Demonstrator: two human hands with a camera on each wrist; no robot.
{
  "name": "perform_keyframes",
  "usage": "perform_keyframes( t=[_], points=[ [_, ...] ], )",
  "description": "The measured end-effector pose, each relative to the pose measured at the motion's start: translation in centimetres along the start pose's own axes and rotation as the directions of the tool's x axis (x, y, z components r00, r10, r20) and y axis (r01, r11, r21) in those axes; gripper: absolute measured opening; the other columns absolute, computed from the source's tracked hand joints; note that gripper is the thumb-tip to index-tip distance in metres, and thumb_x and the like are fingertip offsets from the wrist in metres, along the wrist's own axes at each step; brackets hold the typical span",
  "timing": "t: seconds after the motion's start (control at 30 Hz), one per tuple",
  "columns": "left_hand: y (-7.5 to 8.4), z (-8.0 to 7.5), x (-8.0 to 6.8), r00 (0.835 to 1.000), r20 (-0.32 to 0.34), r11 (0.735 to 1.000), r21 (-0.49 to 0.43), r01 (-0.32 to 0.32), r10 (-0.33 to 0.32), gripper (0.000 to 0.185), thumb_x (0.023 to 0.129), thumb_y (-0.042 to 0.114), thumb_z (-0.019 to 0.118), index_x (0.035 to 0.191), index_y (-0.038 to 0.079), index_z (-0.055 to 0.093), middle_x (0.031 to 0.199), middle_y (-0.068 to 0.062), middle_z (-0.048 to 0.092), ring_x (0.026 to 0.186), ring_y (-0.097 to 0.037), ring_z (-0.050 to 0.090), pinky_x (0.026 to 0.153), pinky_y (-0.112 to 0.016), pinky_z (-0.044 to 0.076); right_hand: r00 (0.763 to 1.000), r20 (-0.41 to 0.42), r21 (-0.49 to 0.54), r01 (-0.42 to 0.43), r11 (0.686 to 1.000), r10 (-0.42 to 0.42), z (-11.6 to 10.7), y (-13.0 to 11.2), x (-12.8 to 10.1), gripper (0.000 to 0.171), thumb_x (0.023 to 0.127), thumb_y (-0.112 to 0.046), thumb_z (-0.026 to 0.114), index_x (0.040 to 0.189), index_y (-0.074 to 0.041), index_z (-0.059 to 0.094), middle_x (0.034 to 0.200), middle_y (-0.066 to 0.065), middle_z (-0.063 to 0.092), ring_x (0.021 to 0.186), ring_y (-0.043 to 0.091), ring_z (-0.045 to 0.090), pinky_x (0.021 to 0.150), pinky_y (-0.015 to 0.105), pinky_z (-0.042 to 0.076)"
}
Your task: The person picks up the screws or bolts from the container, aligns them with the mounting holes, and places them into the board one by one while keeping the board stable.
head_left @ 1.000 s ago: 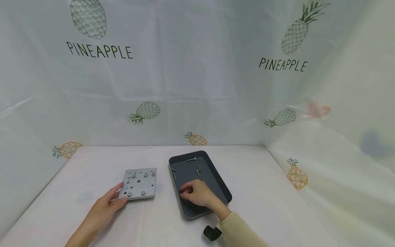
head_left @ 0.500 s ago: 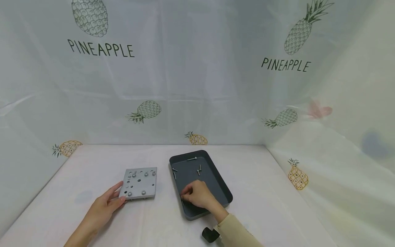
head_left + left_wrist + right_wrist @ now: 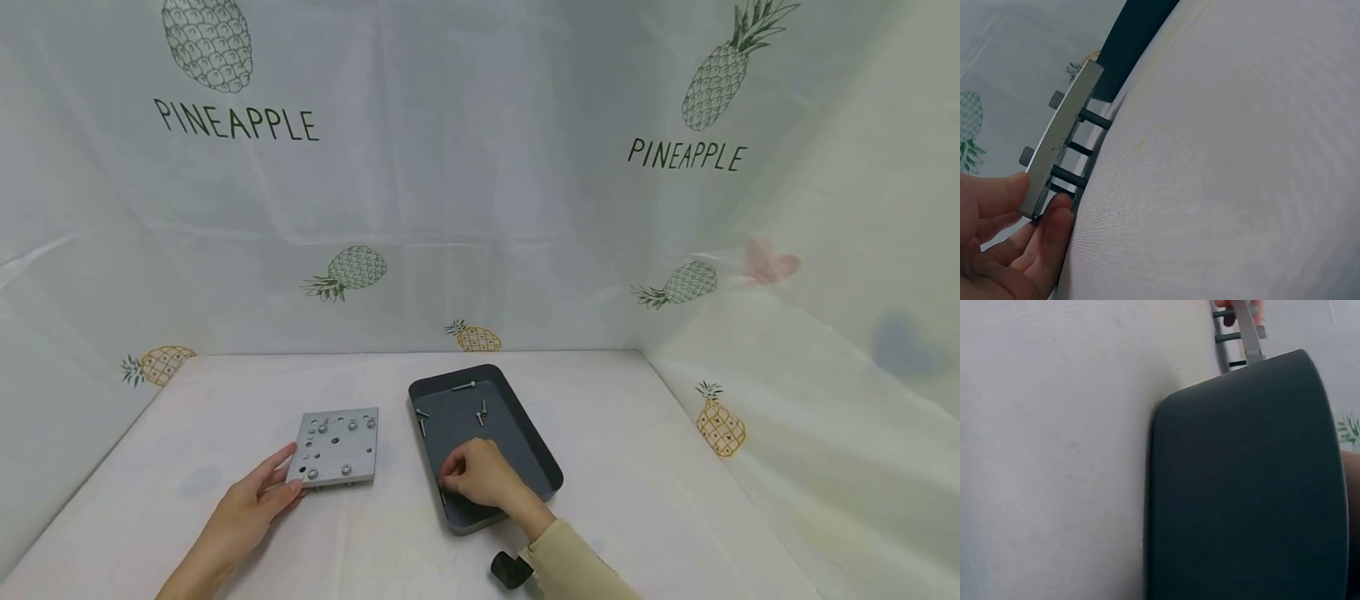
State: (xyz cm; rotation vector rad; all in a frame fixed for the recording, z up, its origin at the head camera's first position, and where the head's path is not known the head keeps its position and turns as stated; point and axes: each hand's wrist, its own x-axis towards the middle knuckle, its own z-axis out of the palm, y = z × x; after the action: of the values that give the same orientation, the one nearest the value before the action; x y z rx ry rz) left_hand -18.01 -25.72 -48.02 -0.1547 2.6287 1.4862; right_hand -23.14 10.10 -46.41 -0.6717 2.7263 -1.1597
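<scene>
Left hand (image 3: 251, 504) steadies the square grey metal plate with holes (image 3: 337, 447) at its near-left corner, fingers straight against it. Right hand (image 3: 480, 479) curls into the dark rectangular plastic tray (image 3: 540, 454), apparently pinching a small metal screw (image 3: 442, 492); loose screws (image 3: 482, 412) lie farther back.

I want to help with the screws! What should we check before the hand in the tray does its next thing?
1. Grey plate held steady: ok, left hand touches its near corner.
2. Plate stands on its screw legs: ok, seen in the left wrist view.
3. Loose screws left in the dark tray: ok, several.
4. Right hand inside the tray: ok.
5. Screw in the right hand's grip: cannot tell, fingers hide it.
6. Free holes in the plate: ok, some look open.
</scene>
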Motion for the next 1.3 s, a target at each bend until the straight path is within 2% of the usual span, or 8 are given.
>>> perform_keyframes(
  t=[0.07,0.13,0.2,0.47,0.73,0.93,1.17,1.3],
  points=[
    [0.1,0.0,0.0,1.000,0.000,1.000,0.012,0.002,-0.002,0.075,0.107,0.033,0.066,0.169,0.013,0.028,0.156,-0.030,0.050,0.131,-0.026,0.064,0.112,-0.038,0.050,1.000,-0.004,-0.008,0.008,1.000,-0.009,0.0,0.0,0.0,0.005,0.087,-0.007,0.085,0.083,-0.009,0.083,0.069,-0.008,0.070,0.062,-0.001,0.053,0.055,0.017,0.045],
    [0.2,0.0,0.0,1.000,0.000,1.000,0.014,0.003,-0.003,0.075,0.108,0.033,0.066,0.169,0.013,0.027,0.157,-0.030,0.049,0.136,-0.034,0.060,0.117,-0.058,0.043,1.000,-0.006,-0.014,0.016,1.000,-0.016,0.0,0.1,0.0,0.006,0.087,-0.007,0.084,0.082,-0.010,0.083,0.069,-0.008,0.070,0.062,-0.001,0.053,0.056,0.017,0.045],
    [0.3,0.0,0.0,1.000,0.001,1.000,0.009,0.001,-0.001,0.075,0.108,0.033,0.065,0.170,0.013,0.027,0.157,-0.031,0.048,0.138,-0.037,0.058,0.118,-0.062,0.040,1.000,-0.008,-0.026,0.027,0.999,-0.027,0.0,0.2,0.1,0.008,0.088,-0.007,0.083,0.081,-0.012,0.082,0.069,-0.009,0.070,0.063,-0.002,0.054,0.057,0.018,0.046],
    [0.3,0.1,0.1,1.000,0.000,1.000,0.020,-0.001,0.001,0.075,0.108,0.031,0.065,0.169,0.012,0.027,0.156,-0.030,0.050,0.134,-0.030,0.062,0.115,-0.054,0.046,0.999,-0.021,-0.057,0.032,0.998,-0.033,-0.2,0.1,0.1,0.010,0.089,-0.009,0.082,0.081,-0.014,0.080,0.069,-0.012,0.069,0.064,-0.003,0.055,0.059,0.017,0.047],
    [0.5,0.0,0.0,1.000,0.003,1.000,-0.004,0.008,-0.008,0.076,0.107,0.033,0.066,0.170,0.014,0.026,0.158,-0.032,0.046,0.141,-0.041,0.054,0.118,-0.067,0.037,0.998,-0.067,-0.118,-0.019,0.993,0.011,-0.3,-0.7,-0.4,0.017,0.085,-0.011,0.085,0.071,-0.014,0.075,0.063,-0.011,0.062,0.065,0.002,0.051,0.056,0.020,0.046],
    [0.7,0.0,0.0,1.000,0.005,1.000,0.001,0.010,-0.010,0.077,0.107,0.034,0.066,0.170,0.014,0.027,0.158,-0.032,0.046,0.142,-0.043,0.053,0.118,-0.069,0.036,0.996,-0.083,-0.184,-0.050,0.982,0.035,-0.6,-0.8,-0.5,0.018,0.083,-0.011,0.087,0.070,-0.015,0.075,0.064,-0.011,0.062,0.073,0.008,0.052,0.062,0.023,0.048],
    [0.5,0.1,0.0,1.000,0.003,1.000,0.001,0.014,-0.014,0.077,0.107,0.033,0.066,0.169,0.013,0.027,0.158,-0.032,0.046,0.139,-0.040,0.057,0.119,-0.068,0.037,0.993,-0.101,-0.199,-0.086,0.976,0.067,-0.6,-0.8,-0.7,0.021,0.083,-0.019,0.091,0.069,-0.017,0.076,0.068,-0.011,0.064,0.079,0.012,0.054,0.064,0.026,0.049],
    [0.4,0.2,0.0,1.000,0.009,1.000,-0.011,0.019,-0.019,0.076,0.108,0.033,0.065,0.170,0.012,0.026,0.158,-0.032,0.045,0.139,-0.040,0.057,0.120,-0.068,0.037,0.992,-0.109,-0.204,-0.088,0.975,0.067,-0.3,-0.8,-0.6,0.020,0.080,-0.014,0.092,0.069,-0.016,0.076,0.067,-0.010,0.063,0.077,0.011,0.055,0.063,0.026,0.049]
  ],
)
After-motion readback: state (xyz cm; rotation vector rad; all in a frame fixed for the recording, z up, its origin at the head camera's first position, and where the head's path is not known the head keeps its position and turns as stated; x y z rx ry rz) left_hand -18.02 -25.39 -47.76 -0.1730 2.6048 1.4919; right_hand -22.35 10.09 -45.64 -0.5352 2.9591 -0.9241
